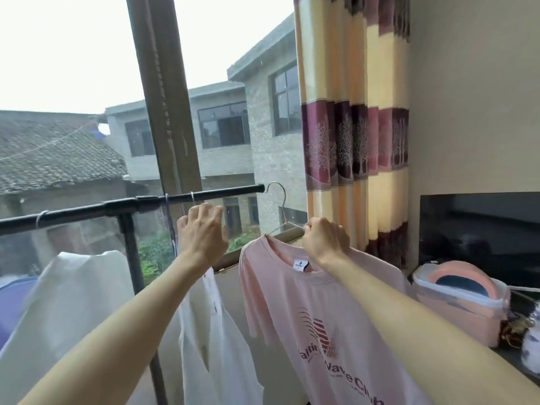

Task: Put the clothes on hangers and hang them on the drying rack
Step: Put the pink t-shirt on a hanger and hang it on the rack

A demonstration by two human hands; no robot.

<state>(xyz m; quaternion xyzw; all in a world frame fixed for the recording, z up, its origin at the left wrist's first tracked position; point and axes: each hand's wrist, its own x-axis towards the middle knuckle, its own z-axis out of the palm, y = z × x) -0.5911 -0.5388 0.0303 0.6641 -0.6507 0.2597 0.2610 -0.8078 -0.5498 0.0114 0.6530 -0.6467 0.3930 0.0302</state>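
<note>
A pink printed T-shirt [315, 311] hangs on a metal hanger [281, 206] whose hook is raised just right of the end of the black rack bar [122, 207]. My right hand [324, 241] grips the hanger at the shirt's collar. My left hand [203, 233] reaches up to the white garment [210, 340] that hangs from the bar on its own hanger; its curled fingers hide the hanger top. Another white garment [70, 293] hangs further left.
A window with a brown frame post [163, 106] stands behind the rack. A striped curtain [356, 127] hangs at the right. A pink lidded basket [458, 305] sits on a dark cabinet by a black screen [479, 229]. Purple cloth [11, 302] shows far left.
</note>
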